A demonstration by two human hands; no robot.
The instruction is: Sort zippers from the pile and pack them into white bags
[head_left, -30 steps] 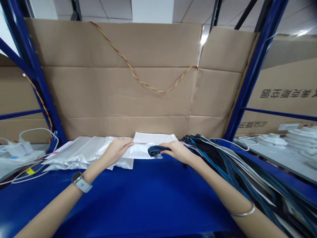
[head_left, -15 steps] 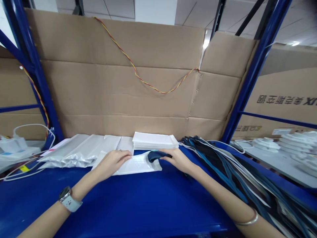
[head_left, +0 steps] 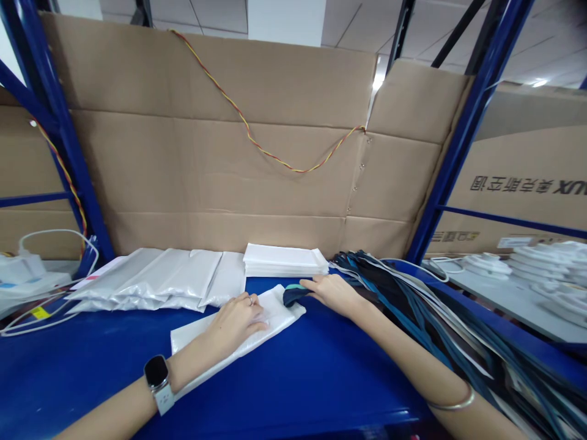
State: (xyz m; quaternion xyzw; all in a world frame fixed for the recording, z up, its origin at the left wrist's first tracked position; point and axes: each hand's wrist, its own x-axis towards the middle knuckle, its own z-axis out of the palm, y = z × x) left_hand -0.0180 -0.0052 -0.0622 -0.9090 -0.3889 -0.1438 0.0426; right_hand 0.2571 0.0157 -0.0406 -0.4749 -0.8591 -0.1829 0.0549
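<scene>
A white padded mailer (head_left: 275,315) lies slanted on the blue tabletop, its opening toward the right. My left hand (head_left: 236,324) rests over its middle, fingers bent and gripping its upper face, which wrinkles beside the thumb. At the mailer's open end, my right hand (head_left: 332,293) is closed on a dark blue fabric strip (head_left: 294,296) with a teal edge. The strip's front part sits at the opening; how far it reaches inside is hidden. On the right, a long heap of similar dark blue, black and white strips (head_left: 426,318) runs past my right forearm.
Filled white mailers (head_left: 160,275) lie overlapped at the back left. A stack of flat white mailers (head_left: 287,260) stands against the cardboard wall (head_left: 220,171). White cables (head_left: 59,315) trail at left; white round devices (head_left: 541,269) sit on a grey shelf at right.
The mailer has come nearer and turned, its left end now lower. My left hand has shifted right and down along it. My right hand has moved slightly right with the strip.
</scene>
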